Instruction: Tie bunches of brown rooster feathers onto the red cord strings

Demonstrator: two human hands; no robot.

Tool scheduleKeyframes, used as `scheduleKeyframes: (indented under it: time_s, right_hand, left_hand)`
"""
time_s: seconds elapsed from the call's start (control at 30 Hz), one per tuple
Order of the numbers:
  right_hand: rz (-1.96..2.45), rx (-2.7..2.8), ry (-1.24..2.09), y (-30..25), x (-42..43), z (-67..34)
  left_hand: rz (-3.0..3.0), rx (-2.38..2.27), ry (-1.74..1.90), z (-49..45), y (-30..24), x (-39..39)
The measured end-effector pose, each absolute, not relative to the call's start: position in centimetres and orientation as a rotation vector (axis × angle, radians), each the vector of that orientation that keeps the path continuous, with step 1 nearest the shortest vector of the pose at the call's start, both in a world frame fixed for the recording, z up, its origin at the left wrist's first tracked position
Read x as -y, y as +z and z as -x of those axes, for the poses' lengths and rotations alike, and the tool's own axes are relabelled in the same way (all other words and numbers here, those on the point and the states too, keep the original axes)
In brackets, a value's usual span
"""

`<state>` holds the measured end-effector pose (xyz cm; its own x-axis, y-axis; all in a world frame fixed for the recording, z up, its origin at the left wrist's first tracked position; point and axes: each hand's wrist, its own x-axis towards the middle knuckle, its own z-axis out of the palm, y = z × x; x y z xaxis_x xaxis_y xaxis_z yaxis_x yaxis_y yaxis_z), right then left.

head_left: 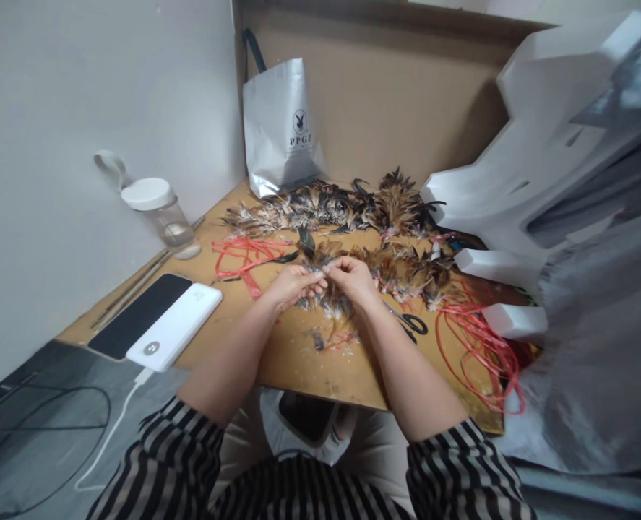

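Note:
My left hand (294, 284) and my right hand (354, 279) meet over the middle of a wooden board (298, 357), fingers pinched together on a small bunch of brown feathers (325, 263). More of that bunch hangs below my hands. A long pile of brown and black feathers (331, 206) lies behind my hands, and another heap of feathers (412, 271) lies just to the right. Black scissors (411, 323) rest on the board beside my right wrist.
Red cord (477, 354) loops at the right edge, with red strips (247, 256) on the left. A phone (139, 314) and white power bank (176, 326) lie front left, a lidded jar (162, 213) behind them. A silver bag (282, 130) stands at the back; white foam pieces (515, 198) crowd the right.

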<state>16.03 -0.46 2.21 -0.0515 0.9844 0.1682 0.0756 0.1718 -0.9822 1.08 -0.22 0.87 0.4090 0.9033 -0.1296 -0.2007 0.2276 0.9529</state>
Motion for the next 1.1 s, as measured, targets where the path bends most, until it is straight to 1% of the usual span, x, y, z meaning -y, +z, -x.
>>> scheduleKeyframes:
  time_s: [0.23, 0.33, 0.4, 0.47, 0.53, 0.6, 0.67, 0.87, 1.1]
  right_hand:
    - [1.138, 1.442, 1.14, 2.0, 0.3, -16.6]
    - [1.144, 1.604, 1.161, 1.4, -0.2, -17.8]
    - [1.158, 1.77, 1.119, 1.0, -0.6, -18.6]
    - [1.198, 1.955, 0.992, 0.8, -0.8, -19.1]
    - [1.247, 2.116, 0.773, 0.8, -0.8, -19.3]
    - [1.282, 2.224, 0.551, 0.9, -0.6, -19.1]
    - [1.304, 2.29, 0.418, 1.0, -0.3, -18.7]
    - [1.287, 2.325, 0.296, 1.2, 0.0, -18.2]
    - [1.296, 2.195, 0.132, 2.3, 0.5, -18.1]
  left_hand:
    - [-1.14, -0.886, 0.965, -1.0, 0.5, 0.0]
    - [-1.075, -0.884, 1.007, -0.8, 0.5, -0.2]
    - [-1.027, -0.871, 1.026, -0.7, 0.5, -0.3]
    - [-1.005, -0.858, 1.026, -0.7, 0.5, -0.4]
    - [-0.998, -0.852, 1.019, -0.6, 0.5, -0.3]
    - [-0.994, -0.849, 1.016, -0.7, 0.6, -0.3]
    - [-0.991, -0.844, 1.013, -0.7, 0.6, -0.3]
    - [-0.98, -0.824, 0.994, -0.6, 0.5, -0.4]
    - [-0.977, -0.77, 1.071, -0.3, 1.0, -0.4]
